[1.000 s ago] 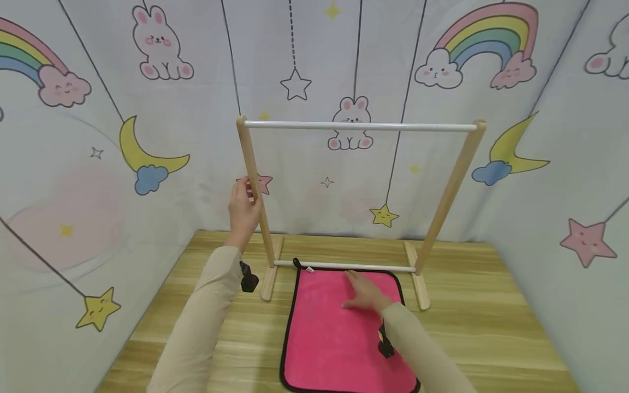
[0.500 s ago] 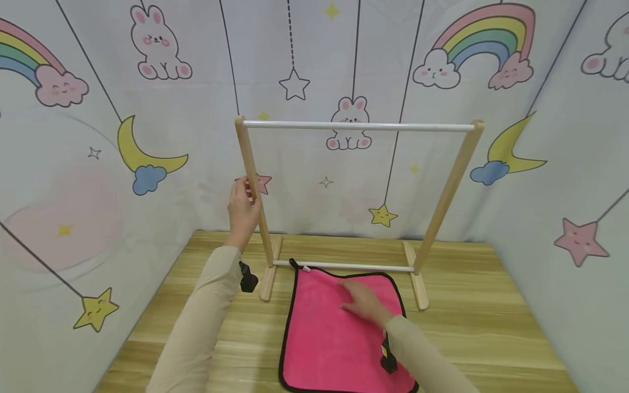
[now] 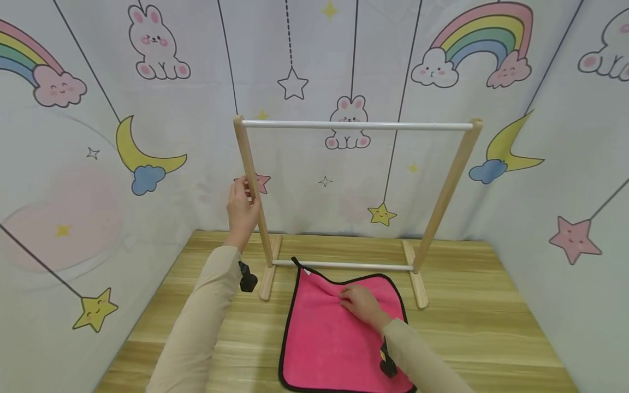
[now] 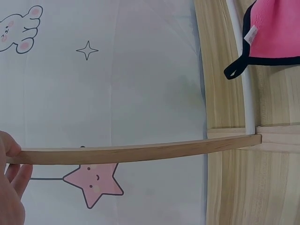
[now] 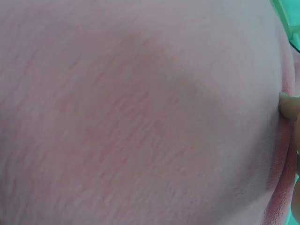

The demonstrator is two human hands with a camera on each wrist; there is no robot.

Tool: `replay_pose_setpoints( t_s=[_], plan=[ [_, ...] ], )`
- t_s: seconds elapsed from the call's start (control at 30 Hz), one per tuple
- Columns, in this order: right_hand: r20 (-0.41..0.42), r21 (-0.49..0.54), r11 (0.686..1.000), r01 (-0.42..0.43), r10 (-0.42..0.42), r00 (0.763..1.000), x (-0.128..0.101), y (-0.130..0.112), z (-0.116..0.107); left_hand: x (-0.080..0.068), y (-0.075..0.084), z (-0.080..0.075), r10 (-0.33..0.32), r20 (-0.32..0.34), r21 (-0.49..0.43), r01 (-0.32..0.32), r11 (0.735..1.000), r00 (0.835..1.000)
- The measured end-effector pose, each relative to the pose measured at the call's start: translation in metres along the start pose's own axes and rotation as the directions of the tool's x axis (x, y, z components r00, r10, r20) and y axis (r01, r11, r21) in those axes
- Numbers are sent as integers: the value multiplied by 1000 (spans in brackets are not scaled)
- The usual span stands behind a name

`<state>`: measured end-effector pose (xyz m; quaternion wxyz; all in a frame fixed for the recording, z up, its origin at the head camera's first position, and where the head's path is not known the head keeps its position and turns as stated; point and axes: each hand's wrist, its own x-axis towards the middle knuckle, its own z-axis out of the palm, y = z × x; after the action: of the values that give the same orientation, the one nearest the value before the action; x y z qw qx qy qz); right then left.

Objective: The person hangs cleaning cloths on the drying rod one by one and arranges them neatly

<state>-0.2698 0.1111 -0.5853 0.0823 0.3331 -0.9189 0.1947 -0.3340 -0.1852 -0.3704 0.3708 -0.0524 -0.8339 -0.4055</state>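
A pink cloth (image 3: 339, 341) with black edging and a black loop lies flat on the wooden table (image 3: 491, 327), just in front of a small wooden rack (image 3: 444, 194) with white rails. My left hand (image 3: 242, 210) grips the rack's left post about halfway up; the left wrist view shows that post (image 4: 140, 153) with my fingertips (image 4: 10, 154) on it. My right hand (image 3: 358, 303) rests on the cloth's far part, fingers curled and bunching the fabric into a fold. The right wrist view is filled by blurred pink cloth (image 5: 140, 117).
Fabric walls printed with rainbows, bunnies and stars close in the table on three sides. The rack's lower white rail (image 3: 344, 266) runs just beyond the cloth's far edge. Bare wood shows to the left and right of the cloth.
My right hand has slid back toward me on the cloth and curled its fingers, gathering the fabric into a wrinkle. The left hand has stayed on the post.
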Motion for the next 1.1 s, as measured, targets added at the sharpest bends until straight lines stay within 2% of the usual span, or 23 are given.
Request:
replay_pose_setpoints(
  t_s=[0.23, 0.4, 0.7, 0.9, 1.0, 1.1],
  plan=[
    [20, 192, 972, -134, 132, 991, 8, 2, -3, 0, -2, 1, 0, -6, 5, 0, 1000, 1000],
    [64, 218, 962, -163, 153, 986, 12, 3, -6, 0, -1, 1, 0, -8, 1, 0, 1000, 1000],
    [3, 97, 992, -80, 80, 997, 14, 5, -6, 1, -2, 1, 3, -8, 2, -3, 1000, 1000],
    [-29, 198, 974, -106, 114, 993, 7, 5, -2, 0, -1, 2, 0, -7, 7, 0, 1000, 1000],
    [-66, 199, 978, -54, 68, 995, 2, 4, 0, 0, -1, 2, 6, -11, 9, -6, 1000, 1000],
    [-62, 127, 992, 10, -2, 998, -4, 3, 2, 0, -1, 2, 13, -17, 15, -12, 1000, 1000]
  ],
)
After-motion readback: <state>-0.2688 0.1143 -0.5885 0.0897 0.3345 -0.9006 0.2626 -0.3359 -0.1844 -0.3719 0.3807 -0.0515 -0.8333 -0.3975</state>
